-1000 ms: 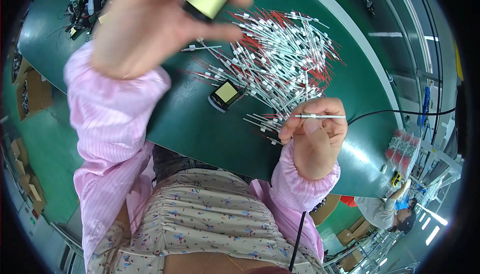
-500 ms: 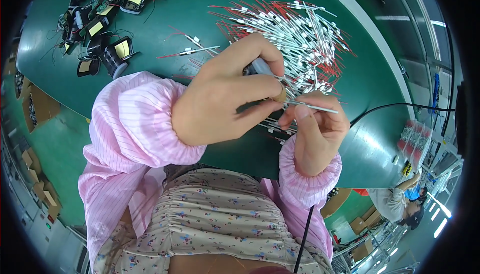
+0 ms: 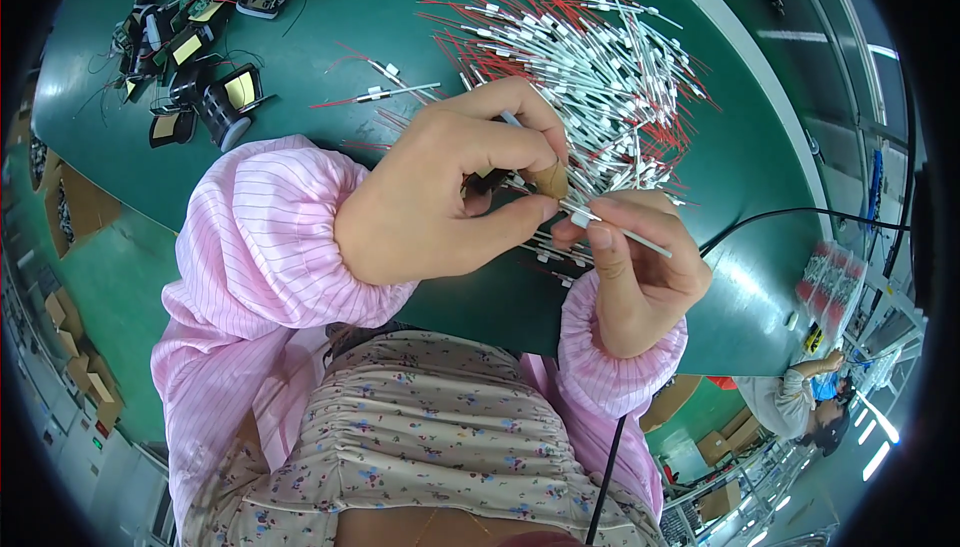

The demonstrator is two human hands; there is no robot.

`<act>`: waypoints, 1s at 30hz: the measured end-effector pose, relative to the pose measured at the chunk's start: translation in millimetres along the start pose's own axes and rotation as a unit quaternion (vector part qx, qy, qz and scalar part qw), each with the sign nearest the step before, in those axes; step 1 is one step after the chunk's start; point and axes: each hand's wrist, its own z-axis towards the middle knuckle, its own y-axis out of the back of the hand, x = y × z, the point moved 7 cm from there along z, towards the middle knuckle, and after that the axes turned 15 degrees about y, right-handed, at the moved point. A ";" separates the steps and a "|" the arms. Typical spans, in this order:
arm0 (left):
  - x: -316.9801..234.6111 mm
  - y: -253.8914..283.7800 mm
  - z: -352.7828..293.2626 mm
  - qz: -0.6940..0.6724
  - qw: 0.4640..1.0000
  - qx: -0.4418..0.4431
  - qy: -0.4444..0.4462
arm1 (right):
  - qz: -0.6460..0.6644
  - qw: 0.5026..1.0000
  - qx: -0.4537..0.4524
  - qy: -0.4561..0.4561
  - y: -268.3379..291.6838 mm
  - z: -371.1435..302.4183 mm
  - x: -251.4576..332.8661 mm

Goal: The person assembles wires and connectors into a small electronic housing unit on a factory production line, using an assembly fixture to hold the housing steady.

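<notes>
My right hand (image 3: 645,252), fingers closed, pinches a thin white sleeved lead with a small white block (image 3: 580,218) on it. The lead's pale end (image 3: 650,244) sticks out to the right. My left hand (image 3: 430,192) is closed too, its thumb and forefinger meeting at the lead's other end. A tan finger cot (image 3: 551,180) covers one left fingertip. Inside the left palm is a dark object with a grey edge (image 3: 511,119), mostly hidden by the fingers. Just beyond both hands lies a heap of similar white leads (image 3: 600,87) with red wires.
Black device housings (image 3: 240,92) with yellow pads and loose wires are piled at the table's far left. A few separate leads (image 3: 385,94) lie between that pile and the heap. A black cable (image 3: 770,213) crosses the green table (image 3: 740,297). Another person (image 3: 790,402) is at the right.
The grey part in my left hand has turned and is more hidden. My right hand has shifted slightly right, the lead tilts down more, and its white block now shows between the hands.
</notes>
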 end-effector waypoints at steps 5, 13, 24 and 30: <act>-3.4 0.4 1.0 -0.017 0.999 0.013 -0.025 | 0.100 0.993 -0.045 -0.030 11.7 -6.8 -4.7; -5.0 -1.8 -3.0 0.001 0.999 0.008 -0.050 | -0.011 0.999 0.028 -0.030 -2.4 -2.1 -9.4; -0.8 -3.1 1.6 -0.030 0.995 0.028 -0.086 | 0.140 0.979 -0.109 -0.096 20.1 -8.2 -17.5; 2.6 -19.5 -2.4 -0.012 0.997 0.068 -0.037 | 0.227 0.958 -0.138 -0.106 13.7 -7.6 -18.7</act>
